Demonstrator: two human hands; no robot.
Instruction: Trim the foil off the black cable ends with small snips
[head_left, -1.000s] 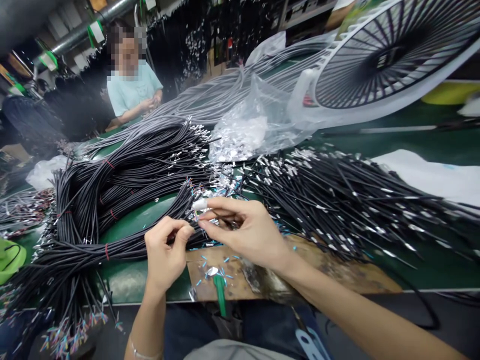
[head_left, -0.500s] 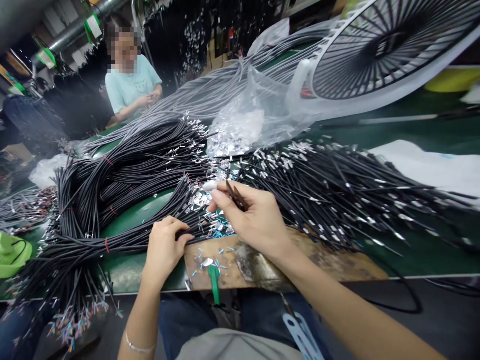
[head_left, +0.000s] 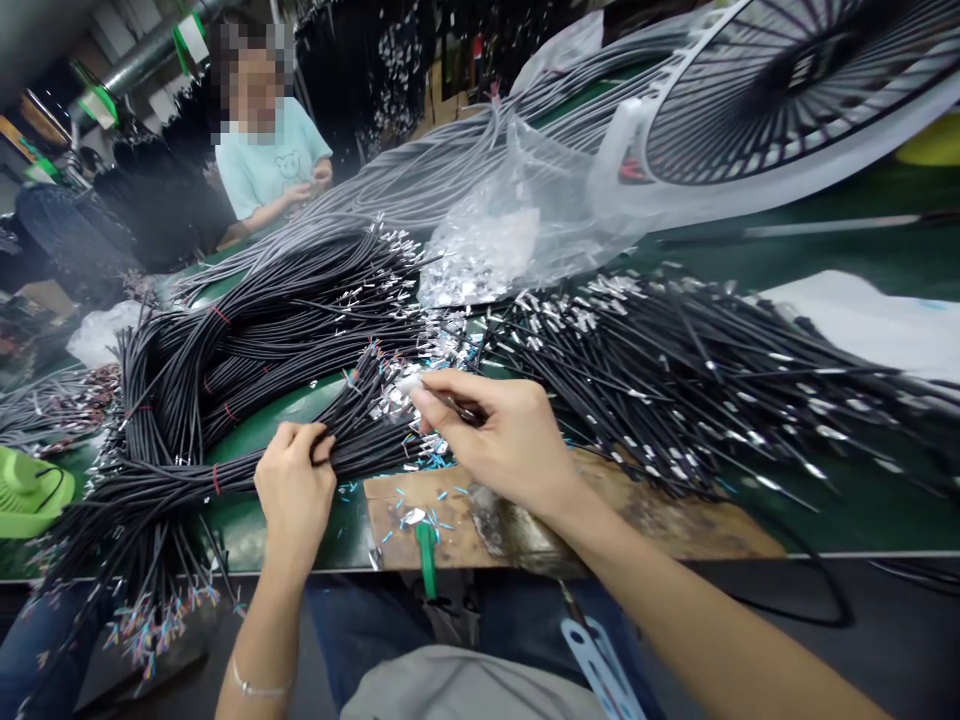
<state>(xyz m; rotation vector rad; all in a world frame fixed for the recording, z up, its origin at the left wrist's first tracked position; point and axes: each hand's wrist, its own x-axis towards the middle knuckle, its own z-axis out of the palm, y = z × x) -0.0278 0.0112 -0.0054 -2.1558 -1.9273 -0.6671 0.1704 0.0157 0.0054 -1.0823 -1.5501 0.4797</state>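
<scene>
My left hand [head_left: 296,490] is curled over the black cables [head_left: 375,455] of the nearest bundle, thumb and fingers closed on them. A red tie [head_left: 216,480] binds this bundle to the left of the hand. My right hand [head_left: 506,430] is closed around a dark two-pronged metal tool [head_left: 466,410], mostly hidden in the palm. Something white [head_left: 410,383] shows at its thumb and index fingertips; whether it is a finger cover or a held piece I cannot tell. Below these fingertips lie silver foil scraps [head_left: 390,405] and the stripped cable ends.
More black cables with silver ends [head_left: 675,400] spread on the right. Behind are a clear bag of scraps [head_left: 487,260], grey cables [head_left: 420,180] and a fan [head_left: 750,200]. A stained board [head_left: 390,500] with a green clamp [head_left: 426,560] lies in front. A person [head_left: 270,160] sits across the table.
My left hand has slid left along the black cables, and its fingers are more curled. My right hand has turned, so the tool's prongs show less. The view has shifted slightly.
</scene>
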